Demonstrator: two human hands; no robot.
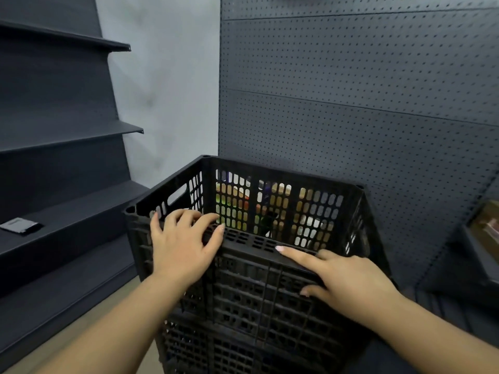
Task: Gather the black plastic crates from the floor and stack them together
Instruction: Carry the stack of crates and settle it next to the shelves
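Note:
A stack of black perforated plastic crates (251,306) rises in front of me. The top crate (280,182) sits open side up, and coloured goods show through the holes of its far wall. My left hand (183,244) lies on its near rim at the left corner, fingers spread and curled over the edge. My right hand (343,276) rests on the near rim at the right, index finger stretched flat along the edge and thumb against the outer wall. I cannot tell how many crates sit below.
Dark metal shelves (70,211) stand at the left, a small dark flat object (21,225) lying on one. A dark pegboard panel (351,103) rises right behind the stack. Grey wall (162,90) shows between them. Another shelf unit (480,238) stands at the right edge.

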